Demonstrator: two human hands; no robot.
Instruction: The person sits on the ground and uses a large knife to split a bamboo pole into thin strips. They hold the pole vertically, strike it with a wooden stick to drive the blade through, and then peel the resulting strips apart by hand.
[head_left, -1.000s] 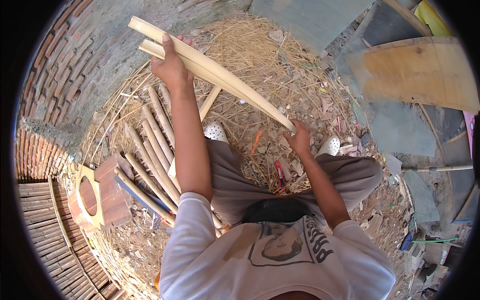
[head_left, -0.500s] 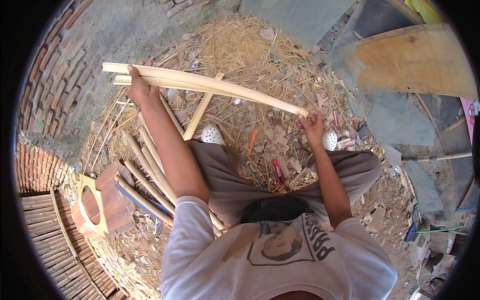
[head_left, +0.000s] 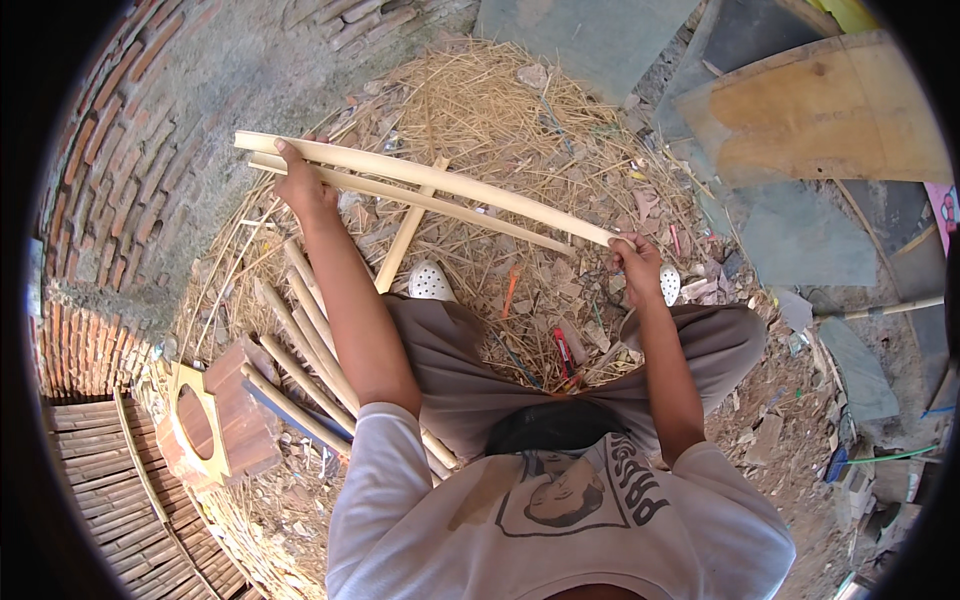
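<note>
Two long pale bamboo strips stretch out in front of me over the ground. My left hand (head_left: 305, 185) is closed round both of them near their left ends. The upper bamboo strip (head_left: 440, 182) runs across to my right hand (head_left: 637, 262), whose fingers pinch its right tip. Below it the second bamboo strip (head_left: 470, 217) is held by the left hand alone, and its right end hangs free, apart from the first. Another bamboo piece (head_left: 408, 230) lies on the ground beneath them, slanting toward my left shoe (head_left: 430, 281).
Several bamboo poles (head_left: 305, 340) lean by my left leg, near a brown board with a round-holed frame (head_left: 195, 425). Straw (head_left: 470, 95) litters the ground. A red tool (head_left: 563, 347) lies between my legs. Grey sheets (head_left: 800, 235) and a tan panel (head_left: 820, 105) lie right; a brick wall (head_left: 110, 130) stands left.
The two strips have parted at their right ends, the lower one coming away from my right hand. Both hands have shifted slightly to the right and nearer in the view.
</note>
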